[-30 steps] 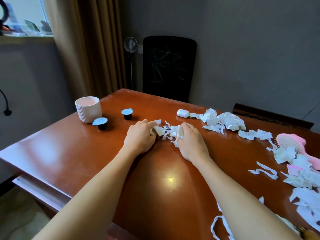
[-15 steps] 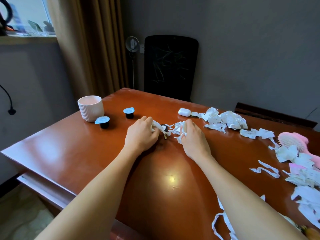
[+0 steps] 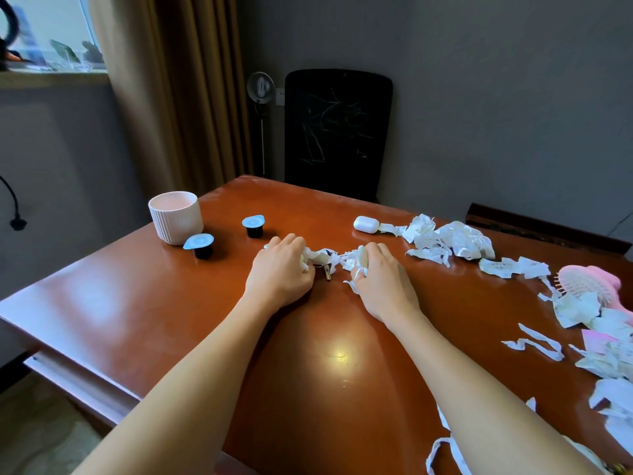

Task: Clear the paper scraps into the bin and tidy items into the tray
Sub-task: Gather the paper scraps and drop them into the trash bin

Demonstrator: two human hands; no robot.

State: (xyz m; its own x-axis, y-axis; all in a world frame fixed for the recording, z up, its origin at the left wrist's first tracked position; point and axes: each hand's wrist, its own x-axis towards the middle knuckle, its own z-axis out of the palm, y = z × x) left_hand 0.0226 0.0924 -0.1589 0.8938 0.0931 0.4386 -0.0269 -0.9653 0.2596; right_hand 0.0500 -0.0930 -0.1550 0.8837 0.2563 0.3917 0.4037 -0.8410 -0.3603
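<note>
White paper scraps (image 3: 325, 258) lay in a crumpled bunch on the tabletop (image 3: 137, 303), gripped from either side by the left hand (image 3: 281, 272) and the right hand (image 3: 383, 286), with a small dark object (image 3: 327, 274) poking out beneath. A larger heap of scraps (image 3: 452, 240) sat further right, beside a white earbud case (image 3: 365, 223), and looser strips (image 3: 534, 344) trailed toward the right edge, some overlapping a pink hairbrush (image 3: 589, 281). One black capsule with a blue lid (image 3: 202, 246) stood just beside a white ribbed cup (image 3: 175, 217); a second capsule (image 3: 254, 226) stood apart, nearer the bunch
</note>
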